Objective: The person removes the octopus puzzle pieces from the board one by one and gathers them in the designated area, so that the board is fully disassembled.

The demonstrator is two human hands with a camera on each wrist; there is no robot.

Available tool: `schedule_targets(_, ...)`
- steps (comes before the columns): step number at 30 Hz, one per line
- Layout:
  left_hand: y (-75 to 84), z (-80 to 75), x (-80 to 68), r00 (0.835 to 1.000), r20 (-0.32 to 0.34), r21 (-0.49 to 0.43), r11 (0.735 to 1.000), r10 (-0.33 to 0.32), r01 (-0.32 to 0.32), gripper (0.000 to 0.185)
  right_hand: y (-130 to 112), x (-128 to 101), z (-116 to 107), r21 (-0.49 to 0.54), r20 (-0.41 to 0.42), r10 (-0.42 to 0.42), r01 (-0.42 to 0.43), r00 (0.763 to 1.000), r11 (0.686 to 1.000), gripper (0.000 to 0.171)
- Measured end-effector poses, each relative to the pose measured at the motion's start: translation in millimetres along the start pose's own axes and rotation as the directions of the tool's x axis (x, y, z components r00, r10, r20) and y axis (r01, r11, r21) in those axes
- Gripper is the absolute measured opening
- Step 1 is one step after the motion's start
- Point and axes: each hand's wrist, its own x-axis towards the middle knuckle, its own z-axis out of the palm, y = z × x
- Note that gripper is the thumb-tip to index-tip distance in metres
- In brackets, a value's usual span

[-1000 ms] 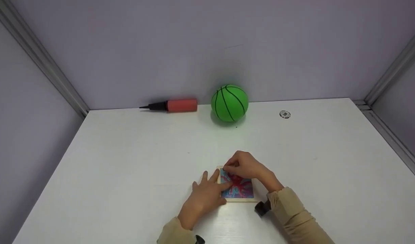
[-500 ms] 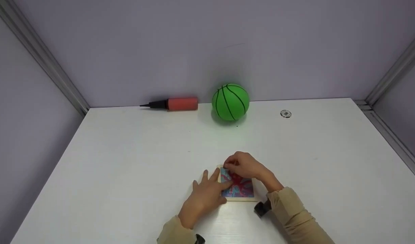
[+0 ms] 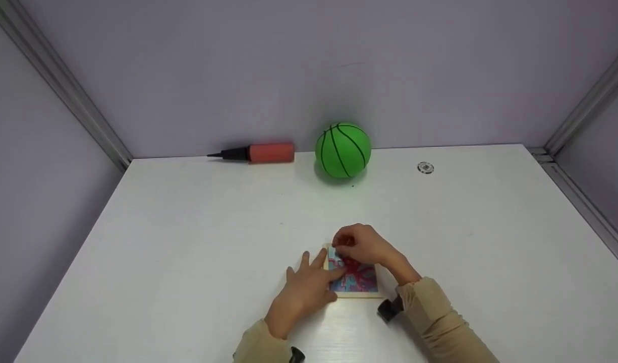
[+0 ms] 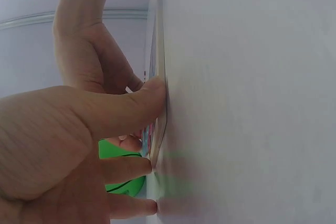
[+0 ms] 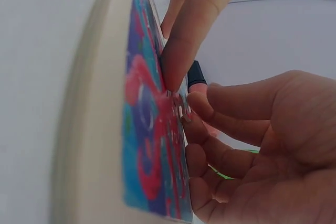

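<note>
Even, soft overhead light, faint shadow cast under the green ball [image 3: 343, 149], mild glare on the white table [image 3: 187, 227], wrist views blurred up close, edges slightly bowed

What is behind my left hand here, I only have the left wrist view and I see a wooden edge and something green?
Observer: The green thing is a ball with black lines, at the far edge of the white table, apart from the hands.
Operator: And the wooden edge?
Observer: It is a flat wooden puzzle board with a blue and red picture. Your left hand lies flat along its left side.
Operator: What is the right hand doing?
Observer: The right hand has its curled fingertips on the picture near the far left corner; whether they pinch a piece I cannot tell.
Operator: Anything else?
Observer: A red pump lies left of the ball.
</note>
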Motion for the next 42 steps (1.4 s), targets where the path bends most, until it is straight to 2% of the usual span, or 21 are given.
schedule_targets(5,-0.5,0.5,1.0,1.0,-0.001,-0.002,1.0,-0.002,0.002,0.051,0.2,0.3,0.9,0.014,-0.03,-0.009,0.009,1.0,1.0,0.009)
schedule_targets(14,0.2,1.5,2.7,1.0,0.016,-0.008,1.0,-0.014,0.014,0.052,0.3,-1.2,-4.3,0.133,-0.026,0.028,-0.024,0.999,0.991,0.007)
schedule_targets(19,0.5,1.6,3.9,1.0,0.01,-0.009,1.0,-0.025,0.025,0.054,6.5,-5.0,-17.6,0.2,-0.083,0.082,-0.064,0.993,0.978,0.008)
schedule_targets(26,-1.0,2.7,3.5,0.998,0.007,-0.027,0.998,-0.054,0.054,0.054,22.8,-15.4,-36.8,0.301,-0.135,0.18,-0.133,0.974,0.944,0.013)
schedule_targets(35,-0.4,2.5,1.5,0.999,0.014,-0.028,0.999,-0.032,0.032,0.053,36.2,-28.5,-51.3,0.299,-0.162,0.26,-0.204,0.952,0.932,0.012)
schedule_targets(42,0.0,2.1,1.3,0.999,0.007,-0.04,0.999,-0.037,0.037,0.054,48.7,-37.4,-59.2,0.24,-0.176,0.285,-0.24,0.942,0.941,0.012)
